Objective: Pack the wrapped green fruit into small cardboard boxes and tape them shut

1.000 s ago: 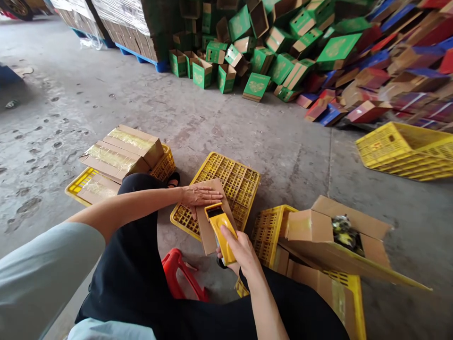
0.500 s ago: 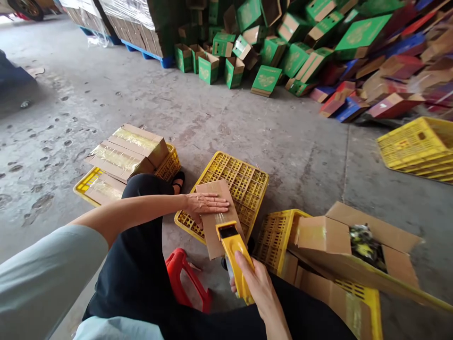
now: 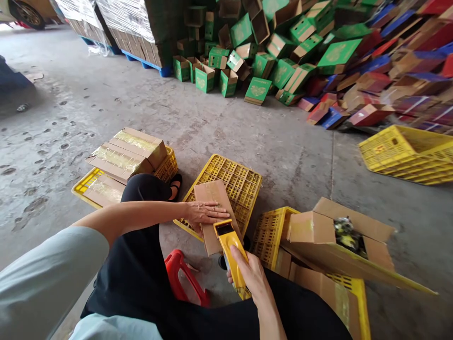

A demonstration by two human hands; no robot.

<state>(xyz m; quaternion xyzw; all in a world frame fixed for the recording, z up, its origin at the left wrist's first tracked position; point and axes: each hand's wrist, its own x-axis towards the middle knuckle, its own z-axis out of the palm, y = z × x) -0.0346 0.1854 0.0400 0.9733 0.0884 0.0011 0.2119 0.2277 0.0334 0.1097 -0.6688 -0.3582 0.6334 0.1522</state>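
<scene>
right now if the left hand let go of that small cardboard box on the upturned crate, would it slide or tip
Probably slide: the cardboard box lies flat on the yellow crate, overhanging its near edge. It looks small and light, so the tape dispenser could drag it. Tipping seems unlikely.

A stained grey concrete floor (image 3: 247, 127) runs back to what look like wrapped pallets (image 3: 123, 23), in daylight.

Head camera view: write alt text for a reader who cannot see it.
A seated person presses the left hand flat on a small cardboard box lying on an upturned yellow crate, while the right hand holds a yellow tape dispenser at the box's near end. Taped boxes sit to the left; green cartons pile up behind.
</scene>
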